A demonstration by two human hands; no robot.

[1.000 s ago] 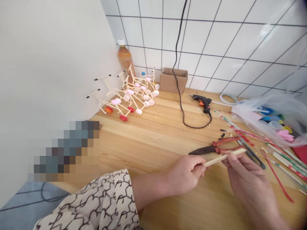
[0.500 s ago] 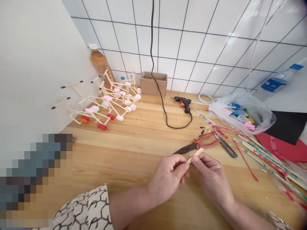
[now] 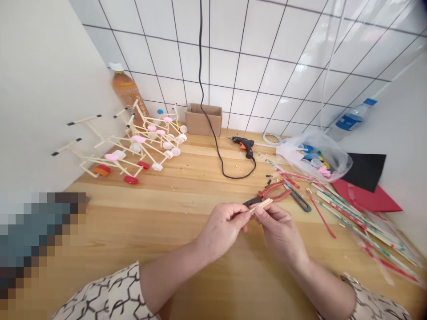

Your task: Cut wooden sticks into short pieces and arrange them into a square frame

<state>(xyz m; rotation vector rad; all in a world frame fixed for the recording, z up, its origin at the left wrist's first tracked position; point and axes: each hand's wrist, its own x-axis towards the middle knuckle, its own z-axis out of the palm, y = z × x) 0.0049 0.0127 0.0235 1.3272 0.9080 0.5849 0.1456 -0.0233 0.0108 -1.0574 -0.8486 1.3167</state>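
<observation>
The pale sticks (image 3: pixel 265 204) lie side by side between the two hands, just in front of the pliers (image 3: pixel 261 195). The left hand (image 3: pixel 218 231) pinches them toward one end, thumb over curled fingers; the right hand (image 3: pixel 282 229) pinches nearer the other end, its thumb on top, a grip that seems meant to keep them lined up. Fingers cover much of their length, so their exact number is hard to tell.

The pliers and the utility knife (image 3: pixel 300 199) lie just beyond the right hand, presumably for easy reach. Farther back, the glue gun (image 3: pixel 245 143) rests on its side, its cord (image 3: pixel 200 58) looping slack on the worktop (image 3: pixel 133 215), which likely spares it any pull. The stick models (image 3: pixel 138 139) stand crowded at the left, leaving working room. A clear plastic bag (image 3: pixel 345 168) keeps loose caps (image 3: pixel 312 156) together.
</observation>
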